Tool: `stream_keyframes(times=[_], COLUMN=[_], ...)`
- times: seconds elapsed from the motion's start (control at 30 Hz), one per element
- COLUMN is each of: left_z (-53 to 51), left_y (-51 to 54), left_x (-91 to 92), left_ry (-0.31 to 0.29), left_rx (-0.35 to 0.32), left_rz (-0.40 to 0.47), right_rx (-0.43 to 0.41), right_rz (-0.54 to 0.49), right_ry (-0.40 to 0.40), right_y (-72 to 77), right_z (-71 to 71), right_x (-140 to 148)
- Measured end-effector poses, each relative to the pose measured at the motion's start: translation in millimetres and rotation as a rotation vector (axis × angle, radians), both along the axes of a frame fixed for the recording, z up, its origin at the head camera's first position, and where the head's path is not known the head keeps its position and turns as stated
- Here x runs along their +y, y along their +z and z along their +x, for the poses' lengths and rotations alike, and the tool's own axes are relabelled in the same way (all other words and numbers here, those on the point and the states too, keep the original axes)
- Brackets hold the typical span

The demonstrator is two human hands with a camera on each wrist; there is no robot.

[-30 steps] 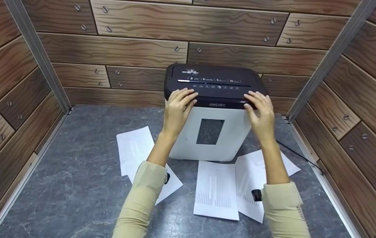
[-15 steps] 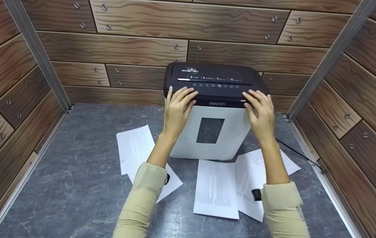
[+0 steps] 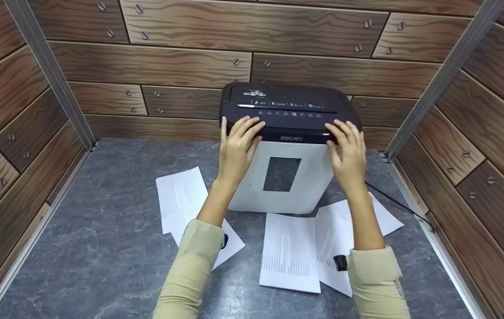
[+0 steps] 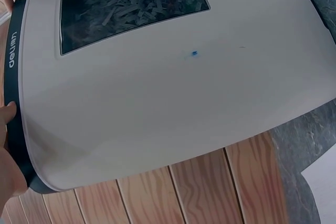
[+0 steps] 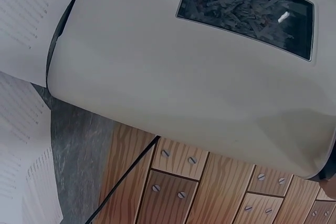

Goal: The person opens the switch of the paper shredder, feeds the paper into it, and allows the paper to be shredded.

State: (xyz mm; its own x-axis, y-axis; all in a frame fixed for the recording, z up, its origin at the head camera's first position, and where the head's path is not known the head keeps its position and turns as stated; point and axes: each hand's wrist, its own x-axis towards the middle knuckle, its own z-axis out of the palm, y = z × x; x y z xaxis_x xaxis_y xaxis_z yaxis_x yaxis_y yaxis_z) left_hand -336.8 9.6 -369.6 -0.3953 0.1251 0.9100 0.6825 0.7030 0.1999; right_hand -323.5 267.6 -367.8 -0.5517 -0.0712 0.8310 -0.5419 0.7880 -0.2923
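A paper shredder (image 3: 298, 177) with a pale body, black head and dark front window stands upright. My left hand (image 3: 235, 153) holds the left front corner of the head (image 3: 298, 122), fingers over the top edge and thumb on the front. In the same way, my right hand (image 3: 348, 157) holds the right front corner. Shredded strips show behind the window (image 4: 134, 11) in the left wrist view. In that view only my left thumb (image 4: 8, 113) and part of the palm are visible. The right wrist view shows just a sliver of my right hand (image 5: 329, 187).
Printed sheets (image 3: 289, 252) lie before the shredder, others to the right (image 3: 334, 243) and left (image 3: 183, 197). A black cord (image 3: 396, 204) runs from the shredder toward the right wall. Wood-patterned walls (image 3: 145, 66) enclose the grey marbled surface (image 3: 101, 248).
My left outer finger has straightened along the head's left edge. My right hand and forearm have shifted slightly left. The shredder keeps its place; the head view has tilted a little.
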Motion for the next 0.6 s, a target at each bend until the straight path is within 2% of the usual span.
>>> stream_keyframes(times=[0.6], left_z=[1.0], left_y=[0.3], left_x=[-0.6], left_ry=[-0.013], left_rx=[-0.006], left_rz=[-0.005], right_rx=[-0.015], right_rz=[-0.024], right_ry=[-0.006], right_y=[-1.2], right_z=[1.7], right_x=[-1.8])
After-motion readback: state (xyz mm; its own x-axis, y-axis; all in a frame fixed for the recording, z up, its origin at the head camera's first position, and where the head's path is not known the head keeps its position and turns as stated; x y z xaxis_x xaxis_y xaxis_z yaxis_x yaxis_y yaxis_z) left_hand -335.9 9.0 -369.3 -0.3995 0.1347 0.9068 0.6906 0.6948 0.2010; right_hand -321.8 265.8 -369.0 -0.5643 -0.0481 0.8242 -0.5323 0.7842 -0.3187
